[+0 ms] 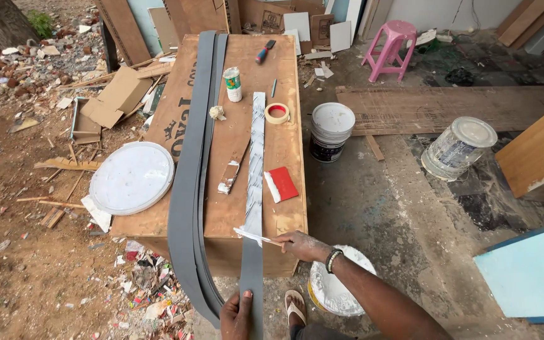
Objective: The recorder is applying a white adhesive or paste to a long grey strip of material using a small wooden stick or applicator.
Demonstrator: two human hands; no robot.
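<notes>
Strip: long grey strip [254,189] lies lengthwise on the counter [284,151], near end overhanging at 6 o'clock.
L hand [237,315]: clamped on the overhang, prob. to steady it.
R hand [300,244]: closed on a glue-smeared stick [256,237] laid across the strip.
Spare strips [190,189]: at 9 o'clock, clear of the glue.

Head camera looks steeply down, near, over the plywood worktop [240,208].

strip [256,157] on board [284,157], bucket [330,131] right
</notes>
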